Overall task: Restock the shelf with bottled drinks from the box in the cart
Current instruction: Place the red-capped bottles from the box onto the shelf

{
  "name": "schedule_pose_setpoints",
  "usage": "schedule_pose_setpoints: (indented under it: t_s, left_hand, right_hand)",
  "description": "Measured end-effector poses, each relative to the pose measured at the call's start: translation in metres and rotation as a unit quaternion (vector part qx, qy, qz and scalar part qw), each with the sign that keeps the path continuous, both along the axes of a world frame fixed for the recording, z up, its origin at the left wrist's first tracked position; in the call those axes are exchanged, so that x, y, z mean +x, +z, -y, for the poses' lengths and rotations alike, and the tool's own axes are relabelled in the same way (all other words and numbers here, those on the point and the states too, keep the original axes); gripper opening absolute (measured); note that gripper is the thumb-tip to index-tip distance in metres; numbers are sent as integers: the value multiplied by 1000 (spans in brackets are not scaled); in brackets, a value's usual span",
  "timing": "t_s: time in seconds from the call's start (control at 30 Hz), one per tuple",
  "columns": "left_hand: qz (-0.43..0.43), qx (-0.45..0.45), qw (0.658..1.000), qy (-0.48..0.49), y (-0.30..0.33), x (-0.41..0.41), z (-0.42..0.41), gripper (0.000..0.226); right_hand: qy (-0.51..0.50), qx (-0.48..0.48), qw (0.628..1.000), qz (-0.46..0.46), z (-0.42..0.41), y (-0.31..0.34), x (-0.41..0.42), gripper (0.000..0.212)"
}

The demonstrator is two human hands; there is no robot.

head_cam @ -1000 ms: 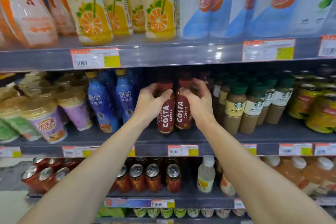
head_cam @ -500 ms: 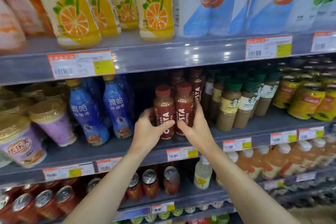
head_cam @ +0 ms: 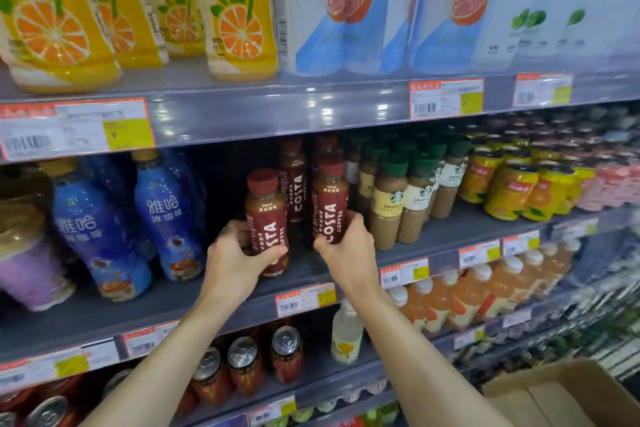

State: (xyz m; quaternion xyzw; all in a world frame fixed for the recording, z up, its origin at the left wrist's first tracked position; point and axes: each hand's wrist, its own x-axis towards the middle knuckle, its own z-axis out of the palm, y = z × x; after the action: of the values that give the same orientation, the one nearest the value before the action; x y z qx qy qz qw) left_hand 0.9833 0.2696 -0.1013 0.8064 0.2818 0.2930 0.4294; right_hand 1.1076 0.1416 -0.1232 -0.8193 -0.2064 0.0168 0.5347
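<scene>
Shelf point(head_cam: 346, 263) front: our left hand point(head_cam: 232, 263) and right hand point(head_cam: 346, 250) are each gripping an upright Costa bottle point(head_cam: 268, 218), side by side.

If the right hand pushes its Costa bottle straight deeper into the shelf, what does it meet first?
Most likely the next Costa bottle standing directly behind the one that the right hand grips. How big the gap between them is cannot be judged, and the Starbucks bottles stand close on the right.
</scene>
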Motion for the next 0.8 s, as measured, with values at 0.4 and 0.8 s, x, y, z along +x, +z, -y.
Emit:
schedule_pose_setpoints:
  t_s: [0.4, 0.8]
  left_hand:
    - [-8, -25, 999, -32, 2, 4, 9, 48]
    - [-5, -34, 999, -37, 2, 4, 11, 47]
  right_hand:
    - [-84, -87, 991, 48, -17, 5, 1, 38]
    - [-97, -68, 993, 9, -33, 11, 11, 31]
